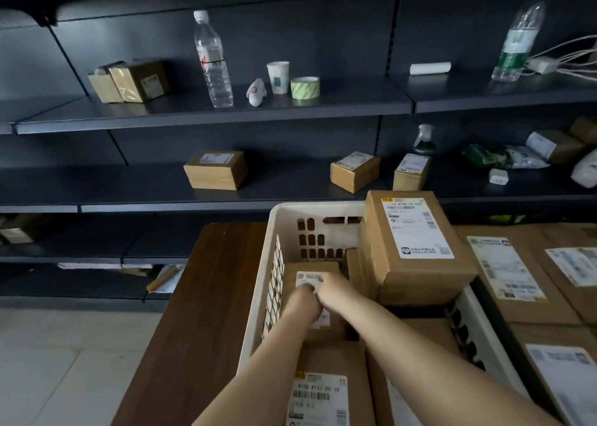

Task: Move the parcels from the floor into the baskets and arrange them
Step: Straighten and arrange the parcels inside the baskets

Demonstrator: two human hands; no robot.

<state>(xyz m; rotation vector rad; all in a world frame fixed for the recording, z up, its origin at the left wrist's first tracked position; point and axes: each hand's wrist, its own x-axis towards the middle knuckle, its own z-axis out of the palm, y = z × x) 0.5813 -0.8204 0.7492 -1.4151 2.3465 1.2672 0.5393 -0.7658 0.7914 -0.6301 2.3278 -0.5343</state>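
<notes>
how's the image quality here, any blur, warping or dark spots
Head view: wide-angle warping bows the shelves and tilts the water bottle; the shelving is dim, its backing almost black; both hands, left hand and right hand, are softly blurred on the small parcel in the white basket; label print is mostly unreadable.

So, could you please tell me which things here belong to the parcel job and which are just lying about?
Job: white basket; small parcel under both hands (left hand, right hand); tall parcel.
Lying about: water bottle; paper cup; tape roll; spray bottle.
</notes>
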